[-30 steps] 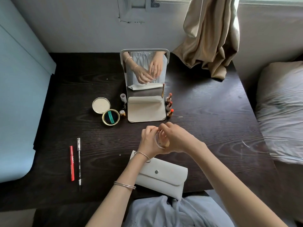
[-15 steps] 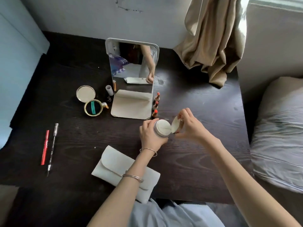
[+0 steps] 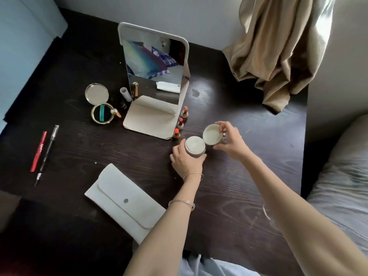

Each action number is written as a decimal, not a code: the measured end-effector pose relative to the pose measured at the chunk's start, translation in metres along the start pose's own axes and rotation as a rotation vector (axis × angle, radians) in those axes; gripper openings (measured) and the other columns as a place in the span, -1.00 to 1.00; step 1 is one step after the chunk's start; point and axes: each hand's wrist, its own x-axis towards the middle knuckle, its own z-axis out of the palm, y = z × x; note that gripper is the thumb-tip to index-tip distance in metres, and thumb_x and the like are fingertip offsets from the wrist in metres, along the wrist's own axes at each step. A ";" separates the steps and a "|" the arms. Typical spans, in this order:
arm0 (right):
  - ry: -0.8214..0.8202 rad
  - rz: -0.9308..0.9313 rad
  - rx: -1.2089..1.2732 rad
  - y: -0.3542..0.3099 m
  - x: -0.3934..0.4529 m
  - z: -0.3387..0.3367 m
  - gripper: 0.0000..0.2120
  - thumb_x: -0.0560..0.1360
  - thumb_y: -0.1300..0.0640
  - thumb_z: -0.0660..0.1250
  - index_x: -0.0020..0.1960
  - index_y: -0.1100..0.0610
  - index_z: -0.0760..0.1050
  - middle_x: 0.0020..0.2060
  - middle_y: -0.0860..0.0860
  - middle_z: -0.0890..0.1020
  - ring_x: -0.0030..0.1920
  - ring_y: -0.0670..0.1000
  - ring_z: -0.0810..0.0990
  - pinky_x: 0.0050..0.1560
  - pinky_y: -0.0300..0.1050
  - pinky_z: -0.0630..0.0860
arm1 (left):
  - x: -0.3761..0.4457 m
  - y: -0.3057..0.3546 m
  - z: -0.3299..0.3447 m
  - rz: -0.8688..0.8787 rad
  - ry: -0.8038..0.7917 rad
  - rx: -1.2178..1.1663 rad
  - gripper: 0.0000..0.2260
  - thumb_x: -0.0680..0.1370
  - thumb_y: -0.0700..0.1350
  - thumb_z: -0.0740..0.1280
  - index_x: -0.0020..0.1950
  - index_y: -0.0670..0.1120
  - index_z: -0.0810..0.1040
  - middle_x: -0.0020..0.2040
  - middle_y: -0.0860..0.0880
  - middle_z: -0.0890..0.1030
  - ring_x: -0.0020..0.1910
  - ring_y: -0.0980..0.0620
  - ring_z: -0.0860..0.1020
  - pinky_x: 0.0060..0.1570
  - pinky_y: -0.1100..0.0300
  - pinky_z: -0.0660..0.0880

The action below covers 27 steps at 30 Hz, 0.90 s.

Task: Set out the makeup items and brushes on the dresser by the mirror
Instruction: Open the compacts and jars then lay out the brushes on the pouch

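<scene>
Your left hand (image 3: 186, 163) grips the open cream jar (image 3: 195, 146) on the worktop (image 3: 229, 196), just in front of the lipsticks (image 3: 180, 122) beside the mirror (image 3: 154, 76); your right hand (image 3: 231, 141) pinches its lid (image 3: 212, 134) by the rim. Treat the jar as small, rigid and probably smooth-walled: hold it around the side wall, keep it upright, and avoid touching the exposed contents.

Both forearms reach up from the bottom edge toward frame centre. The left hand (image 3: 186, 160) curls its fingers around a jar (image 3: 195, 146); the right hand (image 3: 231, 141), just right of it, pinches the lid (image 3: 212, 135) tilted open.
</scene>
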 end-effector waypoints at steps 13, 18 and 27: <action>-0.003 0.077 -0.148 0.018 0.024 0.011 -0.42 0.31 0.28 0.47 0.27 0.10 0.35 0.27 -0.06 0.40 0.39 0.04 0.15 0.26 0.06 0.14 | 0.002 0.002 0.015 -0.088 0.147 -0.071 -0.32 0.20 -0.08 0.60 0.25 -0.06 0.40 0.26 -0.05 0.44 0.20 -0.10 0.44 0.11 0.04 0.39; 0.006 0.059 -0.170 0.018 0.023 0.013 -0.31 0.33 0.27 0.45 0.38 0.03 0.28 0.22 -0.07 0.40 0.41 0.04 0.12 0.29 0.08 0.13 | 0.002 0.004 0.018 -0.093 0.141 -0.043 -0.32 0.21 -0.06 0.60 0.26 -0.04 0.40 0.27 -0.05 0.44 0.21 -0.09 0.43 0.11 0.03 0.39; -0.008 0.074 -0.174 0.018 0.021 0.015 -0.32 0.35 0.27 0.44 0.39 0.07 0.27 0.35 -0.08 0.35 0.49 0.02 0.05 0.33 0.09 0.09 | 0.003 0.007 0.017 -0.132 0.124 -0.043 -0.31 0.22 -0.07 0.60 0.26 -0.02 0.38 0.28 -0.09 0.39 0.23 -0.11 0.40 0.15 0.01 0.37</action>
